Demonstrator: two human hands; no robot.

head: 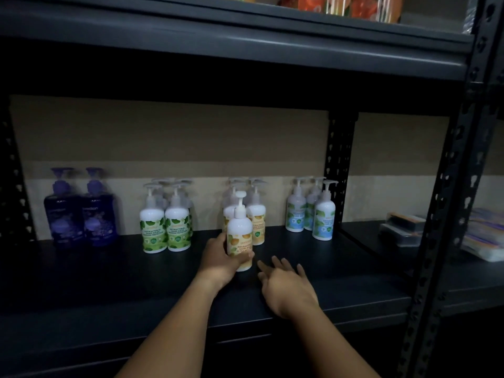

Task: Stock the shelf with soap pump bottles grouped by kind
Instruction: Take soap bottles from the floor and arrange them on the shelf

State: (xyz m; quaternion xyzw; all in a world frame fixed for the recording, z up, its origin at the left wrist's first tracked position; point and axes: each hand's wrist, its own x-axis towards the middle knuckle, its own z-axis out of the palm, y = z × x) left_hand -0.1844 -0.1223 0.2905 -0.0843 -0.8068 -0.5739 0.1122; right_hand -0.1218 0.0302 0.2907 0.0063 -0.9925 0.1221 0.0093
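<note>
One orange bottle (240, 236), gripped upright by the left hand (218, 259) just before the orange group (255, 214), was being placed, needing a push back; the right hand (286, 285) hovered beside, fingers spread.

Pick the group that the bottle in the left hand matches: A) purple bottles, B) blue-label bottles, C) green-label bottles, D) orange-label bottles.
D: the bottle gripped by the left hand has an orange label, like the orange-label bottles right behind it.
</note>
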